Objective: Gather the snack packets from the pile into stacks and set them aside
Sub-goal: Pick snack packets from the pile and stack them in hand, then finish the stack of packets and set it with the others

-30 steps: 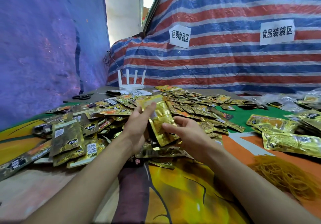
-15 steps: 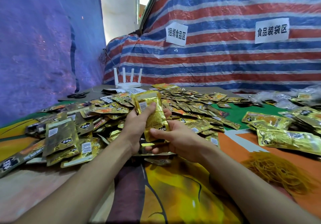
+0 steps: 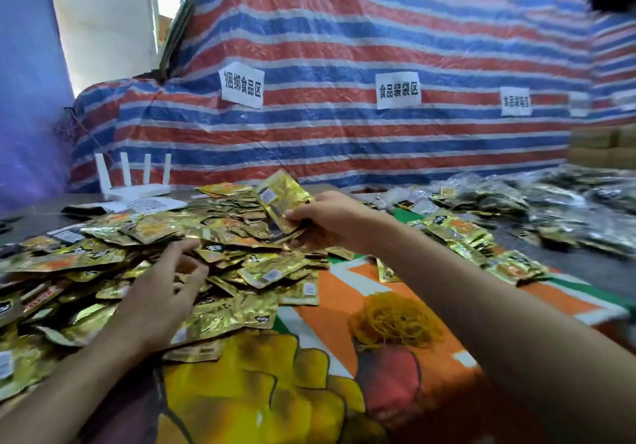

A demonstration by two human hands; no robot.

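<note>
Gold-foil stack of snack packets (image 3: 283, 201) is pinched by the right hand (image 3: 332, 225) just above the pile (image 3: 151, 232); the left hand (image 3: 163, 292) rests loose-fingered on that pile.

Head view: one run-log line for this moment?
right hand: holds stack | left hand: on pile, grip unclear | stage: gathering

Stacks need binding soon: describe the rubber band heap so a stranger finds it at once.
Below the striped tarp lies the printed tablecloth. On its orange patch, right of the gold packet pile, sits the rubber band heap. It alone is a tangled, stringy yellow mound, not flat foil.
</note>
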